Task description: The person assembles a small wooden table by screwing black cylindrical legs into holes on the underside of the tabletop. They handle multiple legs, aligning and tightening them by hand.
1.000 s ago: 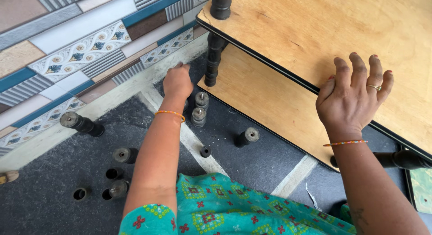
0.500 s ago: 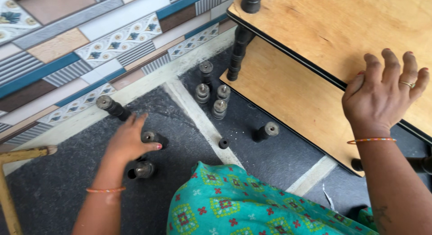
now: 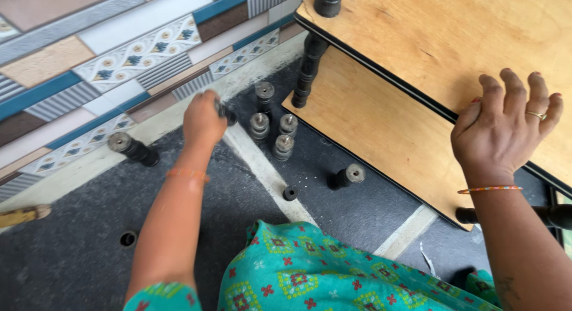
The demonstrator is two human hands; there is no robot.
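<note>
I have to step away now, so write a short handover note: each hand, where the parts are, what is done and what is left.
Left hand: closed around a black spacer piece, lifted over the floor near the patterned wall.
Right hand: flat, open, on the upper plywood shelf.
Parts: three upright black spacers and a taller one beside the lower shelf; others lie loose on the dark floor.
Done: two shelves joined by a black corner post.
Left: loose spacers not yet fitted.

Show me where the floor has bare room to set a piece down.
Free: dark floor between the lying spacer, the small hole and the left hand; also right of the white stripe, below the spacer. Crowded: the upright spacers by the shelf leg.
</note>
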